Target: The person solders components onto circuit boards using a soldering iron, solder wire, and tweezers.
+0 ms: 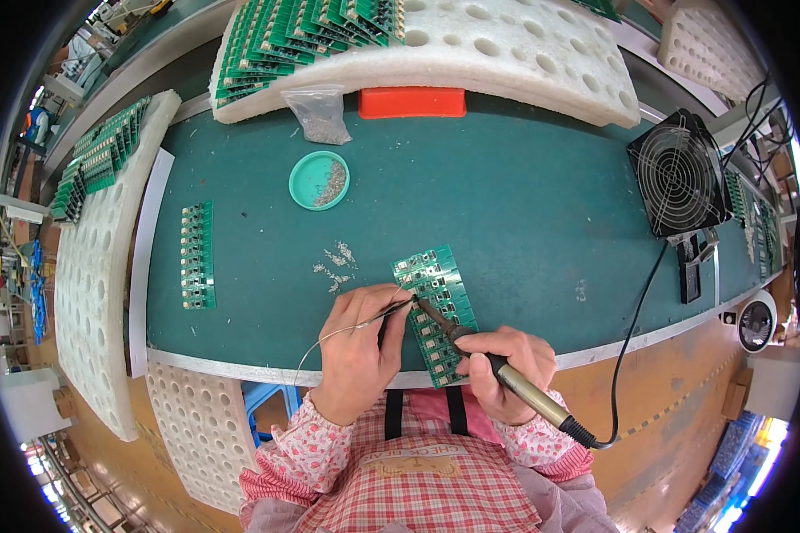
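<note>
My right hand (510, 366) is closed around the handle of a soldering iron (535, 398), whose tip reaches down-left to the green circuit board panel (443, 306). That panel lies tilted near the table's front edge, with rows of small parts on it. From the left, my left hand (357, 342) pinches a thin silvery solder wire (329, 335), its tail hanging beside the wrist. A slim dark pointed tool (395, 308), perhaps tweezers, also shows at those fingers. Both the wire end and the iron tip meet at the board's left side; the exact contact is too small to tell.
Loose small parts (336, 264) lie left of the board. Beyond are a green dish (295, 185), a plastic bag (320, 115) and a red box (412, 102). Foam trays (507, 67) hold boards. A black fan (681, 173) stands right; a narrow board (198, 256) lies left.
</note>
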A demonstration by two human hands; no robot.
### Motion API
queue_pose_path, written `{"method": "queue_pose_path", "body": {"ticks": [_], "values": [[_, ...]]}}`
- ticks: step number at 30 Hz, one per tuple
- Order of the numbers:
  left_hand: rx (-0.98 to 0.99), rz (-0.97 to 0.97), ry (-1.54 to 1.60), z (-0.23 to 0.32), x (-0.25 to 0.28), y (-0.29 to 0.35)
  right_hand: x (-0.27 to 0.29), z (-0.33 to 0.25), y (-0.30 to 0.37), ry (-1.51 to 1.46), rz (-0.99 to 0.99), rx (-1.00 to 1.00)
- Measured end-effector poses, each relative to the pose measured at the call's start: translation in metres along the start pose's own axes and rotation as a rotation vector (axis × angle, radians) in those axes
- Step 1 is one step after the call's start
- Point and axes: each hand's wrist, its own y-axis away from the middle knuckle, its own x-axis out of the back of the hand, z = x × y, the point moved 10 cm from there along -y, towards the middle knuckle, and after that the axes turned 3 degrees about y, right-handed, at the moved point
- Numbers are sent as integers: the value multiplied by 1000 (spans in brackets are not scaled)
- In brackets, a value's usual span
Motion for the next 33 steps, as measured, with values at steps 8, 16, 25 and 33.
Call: {"method": "queue_pose_path", "body": {"ticks": [8,16,25,33], "values": [[9,3,6,-1,0,0,21,-2,9,1,145,50],[17,0,16,-2,0,1,12,3,23,134,139,47],[63,127,-69,-9,43,5,-16,-1,19,450,-39,63],[84,158,-197,-26,55,8,-28,5,3,509,-21,20]]}}
